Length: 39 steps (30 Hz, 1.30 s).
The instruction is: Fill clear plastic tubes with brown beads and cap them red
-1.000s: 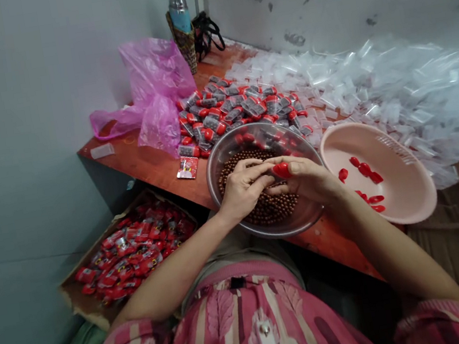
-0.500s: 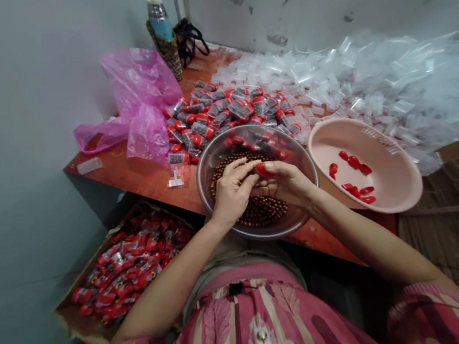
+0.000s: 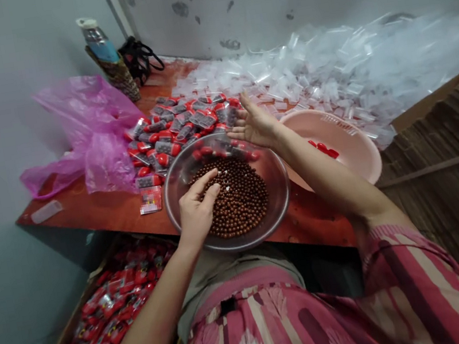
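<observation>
My left hand (image 3: 196, 212) is over the left side of a metal bowl (image 3: 281, 198), thumb and index finger apart, with nothing visible between them. Small round brown beads (image 3: 242, 210) fill the bottom of that bowl, and a few tiny white bits lie among them near my fingertips. Beyond the bowl's right rim, my right hand (image 3: 257, 125) is raised with its fingers spread. Its fingertips are close to a heap of clear capsules with red caps and dark contents (image 3: 204, 119). Whether they touch one is unclear.
A pink basin (image 3: 368, 164) with several red caps (image 3: 324, 148) is partly behind my right forearm. Clear empty tubes (image 3: 304, 67) are piled at the back right. A pink plastic bag (image 3: 106, 151) and a flask (image 3: 99, 44) stand left. Red packets (image 3: 108, 313) fill a box below.
My hands have separated: the right moved up to the capsule heap, and the red-capped piece has left its fingers. My left hand has opened over the beads. The view has shifted right.
</observation>
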Available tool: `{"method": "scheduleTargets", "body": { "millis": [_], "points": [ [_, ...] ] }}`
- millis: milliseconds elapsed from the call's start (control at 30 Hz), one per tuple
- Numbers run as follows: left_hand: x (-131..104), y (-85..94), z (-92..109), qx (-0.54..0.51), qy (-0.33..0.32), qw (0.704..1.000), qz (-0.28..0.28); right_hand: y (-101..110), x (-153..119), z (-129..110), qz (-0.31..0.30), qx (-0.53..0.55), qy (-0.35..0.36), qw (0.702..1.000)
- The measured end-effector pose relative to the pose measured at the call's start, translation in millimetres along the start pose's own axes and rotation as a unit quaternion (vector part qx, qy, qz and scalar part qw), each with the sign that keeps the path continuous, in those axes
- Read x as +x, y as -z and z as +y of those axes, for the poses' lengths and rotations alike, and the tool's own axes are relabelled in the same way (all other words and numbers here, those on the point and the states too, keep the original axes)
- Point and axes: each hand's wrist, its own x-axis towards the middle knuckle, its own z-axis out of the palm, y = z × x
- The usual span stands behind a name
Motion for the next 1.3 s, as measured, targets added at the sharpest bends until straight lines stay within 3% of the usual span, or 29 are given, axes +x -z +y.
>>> {"method": "scheduleTargets", "body": {
  "millis": [67, 133, 200, 267, 333, 400, 467, 533, 667, 767, 933, 1000, 1133, 1300],
  "points": [
    [-0.1, 0.3, -1.0, 0.005, 0.001, 1.0, 0.001, 15.8, -5.5, -3.9, 0.011, 0.04, -0.056, 0.998],
    [-0.3, 0.3, -1.9, 0.009, 0.001, 1.0, -0.002, 39.2, -22.6, -6.2, 0.045, 0.046, -0.065, 0.996],
    [-0.8, 0.2, -2.0, 0.007, 0.0, 1.0, -0.007, 68.0, -46.5, -5.3, 0.085, -0.014, -0.036, 0.996],
    [-1.5, -0.1, -1.1, 0.004, 0.002, 1.0, -0.013, 97.6, -70.9, -0.1, 0.105, -0.145, -0.038, 0.983],
    [-2.1, -0.4, 0.5, 0.005, 0.006, 1.0, -0.017, 122.7, -90.3, 9.4, 0.088, -0.326, -0.095, 0.936],
    [-2.3, -0.4, 2.0, 0.009, 0.012, 1.0, -0.019, 140.4, -102.1, 21.4, 0.039, -0.482, -0.167, 0.859],
    [-2.1, -0.2, 2.8, 0.018, 0.014, 1.0, -0.016, 151.1, -106.8, 32.8, -0.005, -0.571, -0.207, 0.794],
    [-1.7, 0.3, 2.6, 0.031, 0.012, 0.999, -0.009, 156.5, -107.1, 41.0, -0.024, -0.609, -0.215, 0.763],
    [-1.5, 1.5, 0.5, 0.048, 0.009, 0.999, -0.002, 158.7, -104.3, 42.9, -0.024, -0.6, -0.192, 0.776],
    [-2.0, 2.3, -0.3, 0.056, 0.012, 0.998, 0.0, 165.0, -100.0, 34.3, 0.012, -0.589, -0.171, 0.79],
    [-1.4, 6.2, -0.6, 0.117, 0.044, 0.992, -0.005, 211.3, -79.5, 21.3, 0.233, -0.586, -0.157, 0.76],
    [-0.3, 8.6, -1.4, 0.134, 0.063, 0.989, -0.013, 236.9, -66.0, 22.2, 0.282, -0.563, -0.181, 0.755],
    [2.0, 13.5, -3.9, 0.16, 0.086, 0.983, -0.018, 277.3, -30.7, 36.1, 0.253, -0.544, -0.229, 0.767],
    [2.4, 21.3, -8.4, 0.204, 0.1, 0.973, -0.029, 300.9, 16.6, 64.2, 0.185, -0.541, -0.201, 0.795]
  ]
}}
